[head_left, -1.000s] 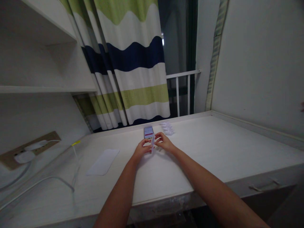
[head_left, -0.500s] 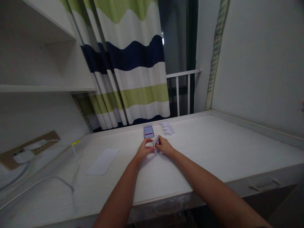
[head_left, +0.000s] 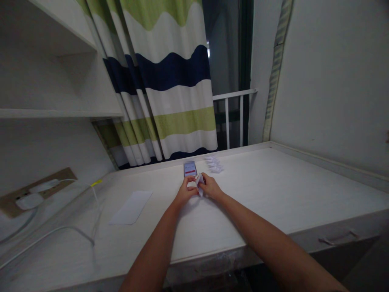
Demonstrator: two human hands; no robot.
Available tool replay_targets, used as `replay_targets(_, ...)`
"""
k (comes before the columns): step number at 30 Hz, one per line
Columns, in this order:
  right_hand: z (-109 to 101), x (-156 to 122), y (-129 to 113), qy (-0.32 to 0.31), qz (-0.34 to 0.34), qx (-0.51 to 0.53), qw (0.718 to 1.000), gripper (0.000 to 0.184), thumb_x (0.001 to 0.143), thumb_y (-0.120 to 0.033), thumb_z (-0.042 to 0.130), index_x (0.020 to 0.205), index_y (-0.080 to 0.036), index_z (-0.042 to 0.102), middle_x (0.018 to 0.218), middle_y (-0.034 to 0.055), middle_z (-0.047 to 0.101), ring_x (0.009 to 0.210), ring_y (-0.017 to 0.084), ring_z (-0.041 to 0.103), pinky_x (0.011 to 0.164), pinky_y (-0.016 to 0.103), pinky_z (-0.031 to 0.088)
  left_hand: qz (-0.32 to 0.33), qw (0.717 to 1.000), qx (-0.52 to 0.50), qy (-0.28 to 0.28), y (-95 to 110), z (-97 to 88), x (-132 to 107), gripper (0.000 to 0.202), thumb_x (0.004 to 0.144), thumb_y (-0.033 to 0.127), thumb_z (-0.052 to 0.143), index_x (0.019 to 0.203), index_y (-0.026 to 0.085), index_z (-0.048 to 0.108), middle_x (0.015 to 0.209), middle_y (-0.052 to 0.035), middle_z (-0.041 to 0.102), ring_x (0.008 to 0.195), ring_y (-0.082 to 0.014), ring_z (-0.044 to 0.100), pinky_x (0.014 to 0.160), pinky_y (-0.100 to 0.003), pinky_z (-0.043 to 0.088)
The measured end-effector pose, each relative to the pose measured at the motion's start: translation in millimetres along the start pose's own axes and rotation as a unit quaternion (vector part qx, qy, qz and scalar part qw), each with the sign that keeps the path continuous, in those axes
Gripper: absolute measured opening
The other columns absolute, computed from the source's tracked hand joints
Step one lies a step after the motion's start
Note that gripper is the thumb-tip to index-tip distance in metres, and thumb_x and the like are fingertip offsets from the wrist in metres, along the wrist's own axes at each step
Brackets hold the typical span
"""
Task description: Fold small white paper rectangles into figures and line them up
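Now | my left hand (head_left: 184, 194) and right hand (head_left: 211, 187) both pinch the folded paper (head_left: 199, 180), just near the phone (head_left: 190, 168) | risk: uneven pull may tear it, I think.

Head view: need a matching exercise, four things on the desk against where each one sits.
Things:
1. small paper piece
2. phone
3. flat white sheet
4. pile of folded papers

Places:
A. lying flat, well off to the left of both hands
B. pinched between left hand and right hand
C. just beyond the hands, screen lit
D. right of the phone, slightly farther back

Pairs: 1-B, 2-C, 3-A, 4-D
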State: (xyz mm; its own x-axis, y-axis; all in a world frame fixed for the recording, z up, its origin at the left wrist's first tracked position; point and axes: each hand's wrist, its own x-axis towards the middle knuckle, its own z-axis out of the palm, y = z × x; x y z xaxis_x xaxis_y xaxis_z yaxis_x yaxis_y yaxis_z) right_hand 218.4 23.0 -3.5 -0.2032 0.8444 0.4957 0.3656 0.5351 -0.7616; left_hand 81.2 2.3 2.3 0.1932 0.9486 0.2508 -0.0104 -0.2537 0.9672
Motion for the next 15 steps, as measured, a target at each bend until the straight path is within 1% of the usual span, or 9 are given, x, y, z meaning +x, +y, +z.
replay_targets(3,0.3,0.1,0.3,0.012,0.012,-0.007,1.0,0.01,0.066,-0.017,0.047,0.075,-0.018,0.051,0.063,-0.0013,0.055,0.055,0.011,0.047,0.053,0.021,0.034,0.003,1.0,0.007,0.0,1.0,1.8,-0.5,0.049,0.048,0.015,0.069,0.089,0.019,0.044,0.11,-0.0063,0.048,0.062,-0.0074,0.058,0.063,-0.025,0.047)
replay_targets(6,-0.7,-0.5,-0.6,0.022,0.0,-0.005,1.0,0.01,0.066,-0.017,0.047,0.075,-0.018,0.052,0.065,-0.0009,0.056,0.058,0.012,0.048,0.055,0.022,0.035,0.008,1.0,0.013,0.002,2.5,2.5,-1.0,0.049,0.05,0.014,0.068,0.092,0.019,0.044,0.109,-0.0065,0.048,0.064,-0.009,0.059,0.064,-0.027,0.048)
replay_targets(10,-1.3,-0.4,-1.2,0.018,-0.026,0.013,0.999,0.018,0.066,-0.013,0.043,0.079,-0.019,0.054,0.068,-0.0013,0.057,0.059,0.012,0.049,0.058,0.022,0.037,0.013,1.0,0.01,0.006,4.1,2.3,-1.3,0.047,0.051,0.009,0.061,0.094,0.019,0.046,0.107,-0.0051,0.05,0.058,-0.0072,0.057,0.06,-0.026,0.047)
replay_targets(12,-1.1,0.1,-1.1,0.019,-0.026,0.014,0.999,0.02,0.066,-0.011,0.043,0.08,-0.019,0.054,0.066,-0.0019,0.056,0.058,0.012,0.048,0.057,0.022,0.036,0.014,1.0,0.004,0.011,4.6,2.3,-1.4,0.046,0.051,0.008,0.057,0.094,0.02,0.046,0.107,-0.0046,0.051,0.054,-0.0061,0.054,0.056,-0.024,0.047)
replay_targets(15,-0.7,0.6,-0.8,0.013,-0.023,0.022,0.999,0.02,0.065,-0.011,0.045,0.081,-0.019,0.054,0.063,-0.0024,0.054,0.057,0.011,0.047,0.055,0.021,0.035,0.004,0.999,-0.02,0.025,4.7,2.0,-1.2,0.044,0.052,0.009,0.053,0.094,0.021,0.047,0.107,-0.0046,0.052,0.059,-0.0088,0.055,0.054,-0.024,0.047)
